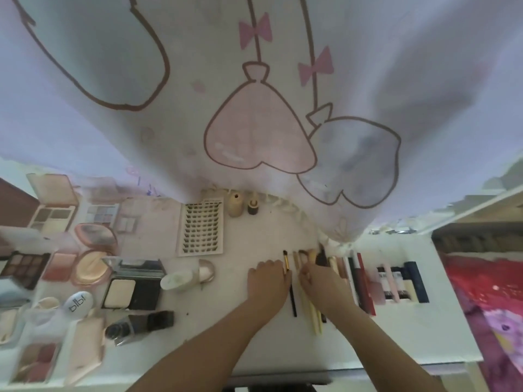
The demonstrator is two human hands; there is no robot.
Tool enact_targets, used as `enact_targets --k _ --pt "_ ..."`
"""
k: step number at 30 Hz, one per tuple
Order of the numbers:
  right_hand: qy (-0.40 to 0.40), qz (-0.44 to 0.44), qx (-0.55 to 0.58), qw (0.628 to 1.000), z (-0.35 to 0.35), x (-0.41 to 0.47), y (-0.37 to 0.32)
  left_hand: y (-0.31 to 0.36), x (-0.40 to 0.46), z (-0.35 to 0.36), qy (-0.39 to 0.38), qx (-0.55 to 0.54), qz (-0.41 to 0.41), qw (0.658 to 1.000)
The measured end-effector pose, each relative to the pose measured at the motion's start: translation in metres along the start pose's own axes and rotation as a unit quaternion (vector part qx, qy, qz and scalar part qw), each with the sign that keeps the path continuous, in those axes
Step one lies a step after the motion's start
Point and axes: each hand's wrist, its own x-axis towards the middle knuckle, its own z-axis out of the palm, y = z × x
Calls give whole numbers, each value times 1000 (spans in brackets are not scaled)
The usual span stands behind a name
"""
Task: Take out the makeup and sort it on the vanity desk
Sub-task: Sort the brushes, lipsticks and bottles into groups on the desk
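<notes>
On the white vanity desk [254, 343] a row of makeup brushes and pencils lies side by side at the middle right. My left hand [267, 280] rests there with its fingers curled against a black-and-gold brush [285, 263]. My right hand [321, 284] lies over the cream-handled brushes [312, 315], fingers curled on them. Open eyeshadow palettes [53, 215], a round powder compact [92, 267] and a black compact [133, 290] fill the left side. A lash card [201, 226] lies at the centre back.
A printed curtain [254, 94] hangs over the desk's back edge. Two small bottles [236, 206] stand under it. Red and dark tubes [365, 281] and boxed items [402, 284] lie at the right. A red cloth [486, 281] is beyond the desk's right edge.
</notes>
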Motion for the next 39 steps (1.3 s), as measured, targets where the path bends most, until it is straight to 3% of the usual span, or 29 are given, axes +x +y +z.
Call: enact_targets --k 7,14,22,28,36,39 --pt "5 13 -79 997 6 1 -15 -3 7 3 -10 72 6 997" --pt "-10 -5 -48 999 19 -3 -40 -63 -48 -2 -2 95 -11 995" --pt "-42 -65 9 997 66 -34 -118 -127 -93 -11 25 57 -62 996" --pt "-28 -47 1 999 77 -38 -136 -130 -89 -15 10 30 -69 997" --pt "14 -17 19 1000 62 -40 -118 -127 -84 -16 17 -2 -40 999" --pt "57 25 29 998 32 -34 -84 -103 -82 -22 52 -1 38 998"
